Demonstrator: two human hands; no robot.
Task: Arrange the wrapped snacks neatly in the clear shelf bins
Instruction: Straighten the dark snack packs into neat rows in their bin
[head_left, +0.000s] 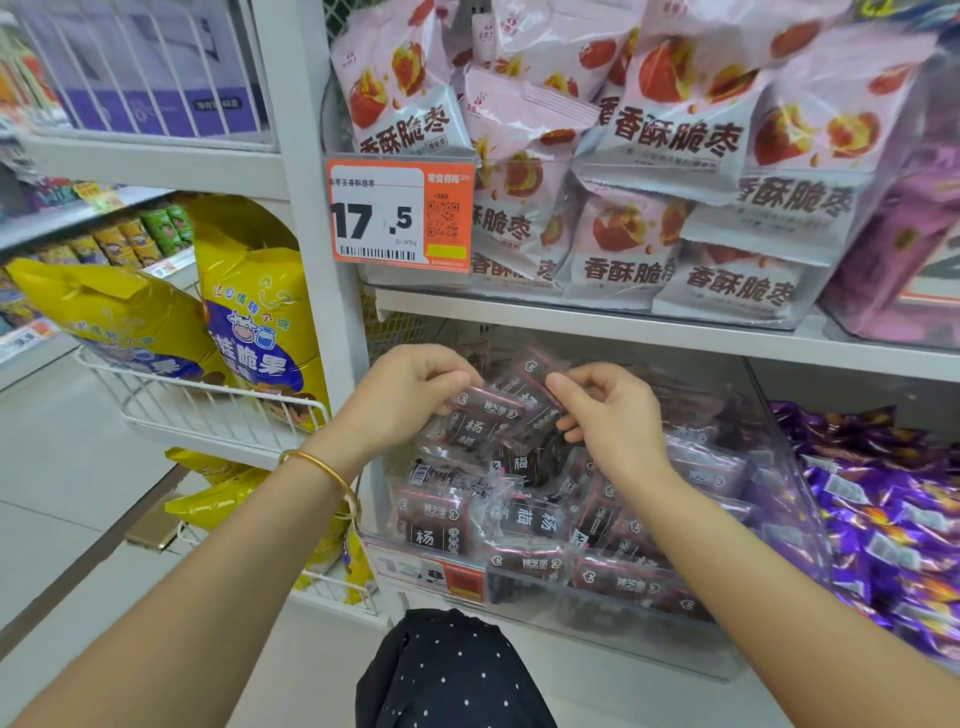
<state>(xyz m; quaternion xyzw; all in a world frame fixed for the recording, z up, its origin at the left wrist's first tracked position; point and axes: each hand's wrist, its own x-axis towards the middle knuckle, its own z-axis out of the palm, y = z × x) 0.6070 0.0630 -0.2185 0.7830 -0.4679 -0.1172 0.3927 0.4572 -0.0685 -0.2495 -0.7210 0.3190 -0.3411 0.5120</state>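
Together my left hand (410, 397) and right hand (610, 418) pinch dark snack packets (493, 418). The clear bin (675, 644) sits at six o'clock from them.

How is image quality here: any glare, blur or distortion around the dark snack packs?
Head view: even store lighting, no hard shadows; wide-angle bowing curves the shelf edge; soft glare on the clear bin wall and dark snack packs; lower price tag blurred unreadable.

Open gap above the snack packets (535, 519) in the clear bin (628, 636) — the white shelf (675, 332) caps it overhead.
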